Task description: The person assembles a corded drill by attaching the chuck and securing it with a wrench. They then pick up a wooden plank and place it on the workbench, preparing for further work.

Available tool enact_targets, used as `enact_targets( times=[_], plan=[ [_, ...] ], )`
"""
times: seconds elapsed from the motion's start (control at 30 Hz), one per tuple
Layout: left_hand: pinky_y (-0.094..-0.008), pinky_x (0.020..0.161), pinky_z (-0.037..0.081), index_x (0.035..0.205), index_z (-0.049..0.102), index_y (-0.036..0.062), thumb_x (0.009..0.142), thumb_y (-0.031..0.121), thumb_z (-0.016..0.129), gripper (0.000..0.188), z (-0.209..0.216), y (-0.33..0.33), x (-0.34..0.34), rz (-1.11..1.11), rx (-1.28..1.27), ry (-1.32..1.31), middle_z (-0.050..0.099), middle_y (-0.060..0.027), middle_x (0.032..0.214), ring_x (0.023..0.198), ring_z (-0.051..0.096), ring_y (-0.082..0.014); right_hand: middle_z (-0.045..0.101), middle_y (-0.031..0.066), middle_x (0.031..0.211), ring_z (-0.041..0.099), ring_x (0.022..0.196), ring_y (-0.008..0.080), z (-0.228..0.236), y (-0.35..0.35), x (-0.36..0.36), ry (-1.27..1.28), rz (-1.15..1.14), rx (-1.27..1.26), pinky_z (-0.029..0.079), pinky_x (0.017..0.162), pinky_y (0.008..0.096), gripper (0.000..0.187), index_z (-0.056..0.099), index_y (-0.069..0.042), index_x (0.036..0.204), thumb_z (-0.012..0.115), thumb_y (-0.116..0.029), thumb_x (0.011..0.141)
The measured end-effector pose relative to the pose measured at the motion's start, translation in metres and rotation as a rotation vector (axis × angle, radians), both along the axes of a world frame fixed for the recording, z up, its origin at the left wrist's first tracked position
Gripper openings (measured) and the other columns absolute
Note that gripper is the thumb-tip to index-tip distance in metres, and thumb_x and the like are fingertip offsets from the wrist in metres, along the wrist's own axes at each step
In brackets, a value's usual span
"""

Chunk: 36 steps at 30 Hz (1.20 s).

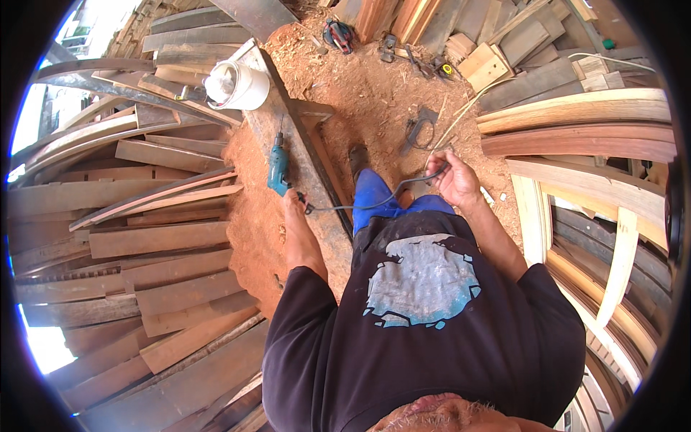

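My left hand (294, 207) is closed around the handle of a teal power drill (278, 167). A thin bit points away from me at the drill's far end, over a long wooden plank bench (305, 160). From the handle a dark cord (376, 205) runs across to the right, in front of my legs. My right hand (458, 180) pinches that cord between thumb and fingers, to the right of my knees. Past my right hand, the cord's further run is hard to make out.
On the bench's far end stands a white bucket (252, 88). Stacked boards (173, 237) fill the left, and curved timbers (576, 111) lean at the right. A red-and-black power tool (339, 36), a yellow tape measure (447, 70) and a dark metal tool (419, 129) lie on sawdust.
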<state>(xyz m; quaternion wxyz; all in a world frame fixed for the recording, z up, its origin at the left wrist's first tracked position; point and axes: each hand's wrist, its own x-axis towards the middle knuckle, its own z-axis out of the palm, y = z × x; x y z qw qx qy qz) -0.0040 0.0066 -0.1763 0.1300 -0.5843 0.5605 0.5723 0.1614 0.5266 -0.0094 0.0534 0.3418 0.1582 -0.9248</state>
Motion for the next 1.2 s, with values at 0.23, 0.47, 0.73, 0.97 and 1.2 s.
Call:
enact_targets(
  times=[0.23, 0.47, 0.73, 0.97, 1.2],
  plan=[
    [-0.0442, 0.048, 0.055, 0.102, 0.054, 0.0048, 0.094, 0.012, 0.059, 0.012, -0.018, -0.026, 0.006, -0.123, -0.094, -0.177, 0.059, -0.017, 0.079, 0.059, 0.062, -0.0308, 0.076, 0.0107, 0.099, 0.072, 0.087, 0.0222, -0.011, 0.038, 0.01, -0.132, 0.056, 0.121, 0.059, 0.085, 0.0445, 0.026, 0.067, -0.005, 0.104, 0.055, -0.028, 0.107],
    [-0.0498, 0.05, 0.05, 0.116, 0.052, 0.0092, 0.092, 0.009, 0.059, 0.026, -0.017, 0.015, -0.002, -0.114, -0.048, -0.098, 0.06, -0.015, 0.094, 0.068, 0.061, -0.0309, 0.076, 0.0075, 0.101, 0.073, 0.087, 0.0188, -0.059, 0.034, -0.009, -0.379, 0.179, 0.322, 0.057, 0.082, 0.0427, 0.019, 0.065, -0.011, 0.103, 0.057, -0.028, 0.105],
    [-0.0567, 0.059, 0.054, 0.127, 0.049, 0.0116, 0.092, 0.016, 0.071, 0.042, -0.01, -0.012, -0.041, -0.227, -0.231, 0.066, 0.06, -0.0124, 0.11, 0.089, 0.062, -0.0318, 0.073, 0.004, 0.085, 0.07, 0.077, 0.0175, -0.101, -0.002, -0.055, -0.502, 0.399, 0.381, 0.053, 0.072, 0.0373, 0.025, 0.067, -0.01, 0.098, 0.055, -0.03, 0.105],
    [-0.0517, 0.092, 0.054, 0.131, 0.053, -0.0068, 0.087, 0.028, 0.08, 0.062, 0.035, -0.046, -0.076, -0.749, -0.459, 0.012, 0.062, -0.0225, 0.124, 0.111, 0.064, -0.0342, 0.07, 0.0022, 0.084, 0.068, 0.075, 0.015, -0.132, -0.022, -0.121, -0.592, 0.264, 0.376, 0.055, 0.071, 0.0375, 0.025, 0.069, -0.008, 0.1, 0.053, -0.026, 0.105],
    [-0.045, 0.104, 0.047, 0.128, 0.059, -0.007, 0.088, 0.035, 0.075, 0.06, 0.108, 0.037, -0.119, -1.296, -0.983, 0.199, 0.065, -0.0312, 0.121, 0.118, 0.062, -0.0408, 0.071, 0.0009, 0.088, 0.066, 0.075, 0.0121, -0.051, -0.054, -0.162, -0.339, 0.174, 0.336, 0.053, 0.071, 0.0297, 0.013, 0.069, -0.012, 0.107, 0.065, -0.022, 0.099]
  ],
)
